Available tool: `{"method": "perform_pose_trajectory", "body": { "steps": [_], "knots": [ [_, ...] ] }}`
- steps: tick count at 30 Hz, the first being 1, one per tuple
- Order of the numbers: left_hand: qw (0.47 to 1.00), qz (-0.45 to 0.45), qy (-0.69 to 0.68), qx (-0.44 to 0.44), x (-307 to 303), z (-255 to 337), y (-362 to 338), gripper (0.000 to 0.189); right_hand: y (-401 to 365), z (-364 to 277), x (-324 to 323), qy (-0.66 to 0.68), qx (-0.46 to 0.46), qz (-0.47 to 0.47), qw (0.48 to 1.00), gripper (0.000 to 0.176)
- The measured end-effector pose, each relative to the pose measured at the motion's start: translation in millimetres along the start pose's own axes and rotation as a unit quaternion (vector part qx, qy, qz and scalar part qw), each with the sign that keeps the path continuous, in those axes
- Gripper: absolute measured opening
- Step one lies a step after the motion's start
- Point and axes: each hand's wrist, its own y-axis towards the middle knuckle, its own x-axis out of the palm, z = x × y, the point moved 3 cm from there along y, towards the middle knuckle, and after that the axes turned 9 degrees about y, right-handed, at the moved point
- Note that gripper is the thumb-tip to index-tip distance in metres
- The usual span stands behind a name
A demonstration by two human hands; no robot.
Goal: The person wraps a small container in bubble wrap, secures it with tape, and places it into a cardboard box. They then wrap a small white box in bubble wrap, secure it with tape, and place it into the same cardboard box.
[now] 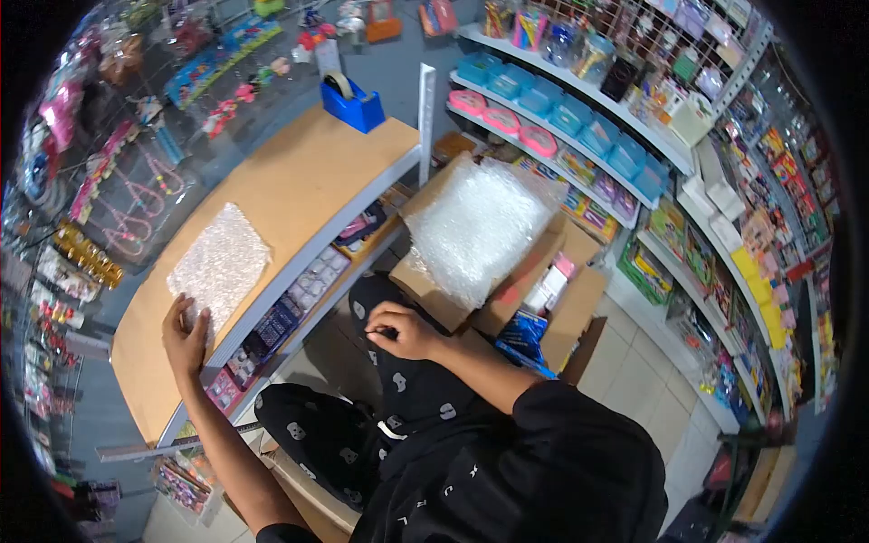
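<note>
A flat piece of bubble wrap (222,264) lies on the wooden tabletop (299,181). At its lower left corner is my left hand (187,337), thumb and fingers apart, touching or just over the edge of the sheet. My right hand (403,331) hovers above my knee with its fingers curled together; whatever it may hold is too small to make out. To the right of that hand, a large bundle of bubble wrap (484,226) rests on an open cardboard box (433,294).
A blue tape dispenser (353,104) stands at the table's back edge, near a metal post (426,127). Another open box (575,312) holds packaged goods. Shelves with blue cases (572,116) curve along the right. Hanging packets line the left wall.
</note>
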Motion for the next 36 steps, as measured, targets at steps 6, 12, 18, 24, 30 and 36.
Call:
{"method": "perform_pose_trajectory", "body": {
  "steps": [6,12,18,24,30,36],
  "knots": [
    [0.996,-0.024,-0.071,-0.039,3.2,-11.8,3.0,0.043,-79.6,-6.7,-90.9,-0.111,0.066,0.108,0.986,0.007],
    [0.996,-0.027,-0.071,-0.041,2.3,-13.1,2.9,0.041,-156.4,40.6,-204.6,-0.197,0.119,0.381,0.895,0.008],
    [0.997,-0.028,-0.06,-0.039,1.9,-11.0,3.9,0.041,-222.5,108.2,-270.9,-0.323,0.424,0.409,0.741,0.034],
    [0.997,-0.028,-0.06,-0.043,2.4,-14.2,3.3,0.04,-219.2,129.7,-274.6,-0.312,0.533,0.323,0.717,0.051],
    [0.997,-0.029,-0.053,-0.047,0.3,-7.4,0.8,0.038,-190.1,153.5,-265.8,0.1,0.386,0.405,0.823,0.031],
    [0.998,-0.026,-0.043,-0.045,1.6,-13.1,3.0,0.039,-164.5,119.0,-259.2,0.072,0.453,0.363,0.811,0.035]
  ]
}}
